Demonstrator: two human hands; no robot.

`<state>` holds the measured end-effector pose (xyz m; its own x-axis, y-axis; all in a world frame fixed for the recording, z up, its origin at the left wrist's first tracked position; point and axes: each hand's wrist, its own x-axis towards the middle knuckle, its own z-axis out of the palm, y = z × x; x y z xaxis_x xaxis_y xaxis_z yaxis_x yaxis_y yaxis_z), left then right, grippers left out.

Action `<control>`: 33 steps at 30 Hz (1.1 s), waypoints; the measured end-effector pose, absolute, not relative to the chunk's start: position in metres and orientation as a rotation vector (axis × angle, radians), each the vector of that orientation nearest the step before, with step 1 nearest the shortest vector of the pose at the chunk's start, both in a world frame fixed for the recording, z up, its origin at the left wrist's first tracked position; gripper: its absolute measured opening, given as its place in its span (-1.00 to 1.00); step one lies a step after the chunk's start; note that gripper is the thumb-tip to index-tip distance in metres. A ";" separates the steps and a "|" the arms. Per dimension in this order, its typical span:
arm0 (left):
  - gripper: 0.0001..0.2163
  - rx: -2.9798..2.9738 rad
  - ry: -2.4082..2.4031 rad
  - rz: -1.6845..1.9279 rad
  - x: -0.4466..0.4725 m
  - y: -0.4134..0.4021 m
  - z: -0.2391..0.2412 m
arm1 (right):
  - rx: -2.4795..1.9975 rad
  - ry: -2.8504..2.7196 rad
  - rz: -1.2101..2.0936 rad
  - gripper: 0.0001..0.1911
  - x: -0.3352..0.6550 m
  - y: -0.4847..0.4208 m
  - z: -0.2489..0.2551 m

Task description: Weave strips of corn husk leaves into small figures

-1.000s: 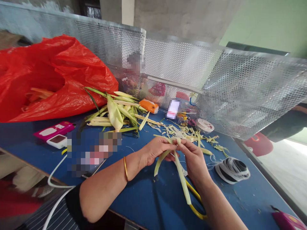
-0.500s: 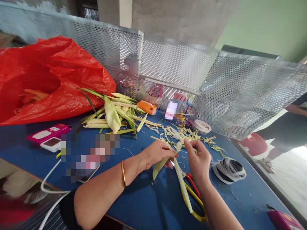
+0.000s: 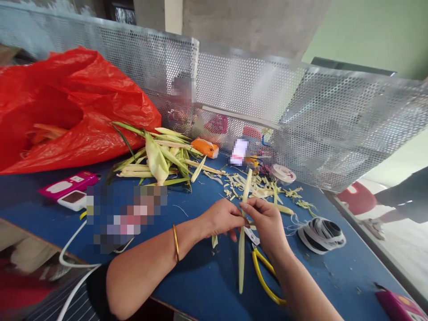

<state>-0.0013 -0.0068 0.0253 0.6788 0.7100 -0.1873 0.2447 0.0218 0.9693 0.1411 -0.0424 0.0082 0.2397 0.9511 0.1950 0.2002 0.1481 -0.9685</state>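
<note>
My left hand (image 3: 220, 218) and my right hand (image 3: 267, 220) meet over the blue table (image 3: 200, 276). Both pinch a long pale yellow-green leaf strip (image 3: 242, 249). The strip runs nearly straight, from near the scraps at its far end to close to the table's front. A short piece of leaf (image 3: 214, 241) hangs below my left fingers. A gold bangle (image 3: 175, 242) circles my left wrist. Yellow-handled scissors (image 3: 264, 278) lie on the table under my right wrist.
A pile of leaves (image 3: 160, 156) lies beside a red plastic bag (image 3: 67, 107). Cut leaf scraps (image 3: 261, 187) lie beyond my hands. A spool of white string (image 3: 321, 234) sits to the right. A perforated metal screen (image 3: 267, 107) backs the table. Pink boxes (image 3: 68, 185) lie left.
The folded leaf strip has been straightened out; it now stands in one long line between my fingers. My hands have stayed in the same spot.
</note>
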 end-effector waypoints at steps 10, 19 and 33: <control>-0.82 1.293 0.774 0.473 -0.003 -0.005 0.028 | -1.354 -1.379 0.435 -0.75 0.149 -0.046 0.021; -0.77 0.848 0.632 0.911 -0.004 0.011 0.024 | -1.422 -1.622 -0.216 -0.73 0.147 -0.065 0.033; -0.87 0.700 0.658 0.950 0.008 0.001 0.021 | -1.467 -1.523 0.415 -0.65 0.124 -0.055 0.003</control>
<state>0.0076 0.0005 0.0206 0.4277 0.8837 -0.1903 -0.4891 0.4033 0.7734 0.1244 -0.0554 0.0035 0.1674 0.9070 0.3865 0.5857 0.2238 -0.7790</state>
